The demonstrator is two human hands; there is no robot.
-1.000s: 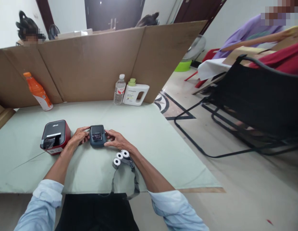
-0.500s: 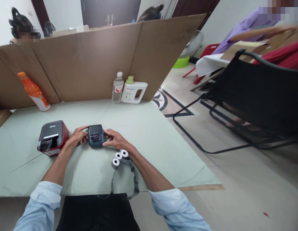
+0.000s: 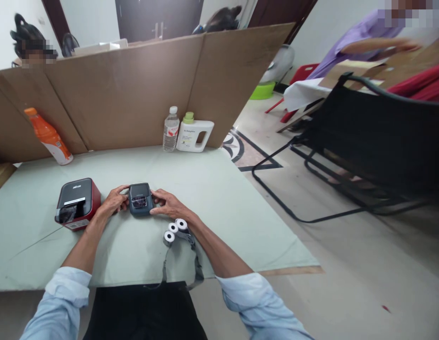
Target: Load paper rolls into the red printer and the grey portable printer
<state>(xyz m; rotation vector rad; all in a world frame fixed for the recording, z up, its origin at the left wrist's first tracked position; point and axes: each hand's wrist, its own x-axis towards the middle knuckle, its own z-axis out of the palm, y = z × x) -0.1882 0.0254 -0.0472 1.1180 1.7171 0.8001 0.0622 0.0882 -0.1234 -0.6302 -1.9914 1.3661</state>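
A small dark blue-grey device, which looks like a portable label printer (image 3: 140, 199), sits on the pale green tabletop with a clear window in its top. My left hand (image 3: 115, 201) is at its left side, index finger reaching its upper edge and the other fingers curled. On the opposite side my right hand (image 3: 167, 203) presses thumb and fingers against it, so the two hands grip it between them. Left of my left hand stands a larger red and black printer (image 3: 78, 204). Three white paper rolls (image 3: 173, 228) with a dark strap lie near my right forearm.
A cardboard partition (image 3: 134, 89) runs along the table's back. Before it stand an orange bottle (image 3: 49, 136), a water bottle (image 3: 171, 129) and a white jug (image 3: 194, 136). A black folding chair (image 3: 375, 141) and a person in purple (image 3: 354, 38) are at right.
My hands and the small printer keep nearly the same pose. The whole view has shifted slightly. At right, the person in purple has moved an arm.
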